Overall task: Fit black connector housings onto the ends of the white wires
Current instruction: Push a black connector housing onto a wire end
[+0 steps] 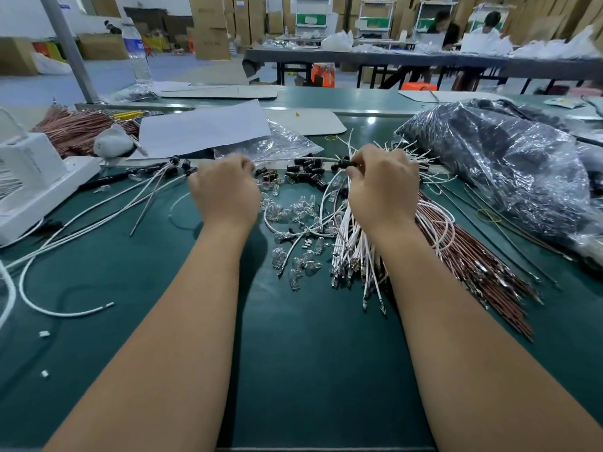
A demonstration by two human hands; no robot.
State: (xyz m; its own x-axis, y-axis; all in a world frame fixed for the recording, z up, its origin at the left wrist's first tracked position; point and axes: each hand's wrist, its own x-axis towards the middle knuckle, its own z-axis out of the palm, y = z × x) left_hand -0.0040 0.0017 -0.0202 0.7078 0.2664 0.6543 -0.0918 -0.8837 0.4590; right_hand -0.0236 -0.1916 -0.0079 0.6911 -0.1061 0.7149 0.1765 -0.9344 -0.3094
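Note:
My right hand [383, 187] pinches a black connector housing [342, 164] at its fingertips, above a bundle of white wires [350, 249] with metal terminals. A white wire [293, 159] runs from that housing leftward to my left hand [225, 187], whose curled fingers hold its other end. A pile of loose black housings [306, 172] lies between the two hands. Finished white wires with black housings [173, 169] lie to the left of my left hand.
Small clear glass bulbs [293, 213] are scattered on the green table [293, 353]. Red-brown wires [473, 256] fan out at right beneath a large black plastic bag [505, 158]. A white machine [29, 177] stands at left, white paper [202, 128] behind it.

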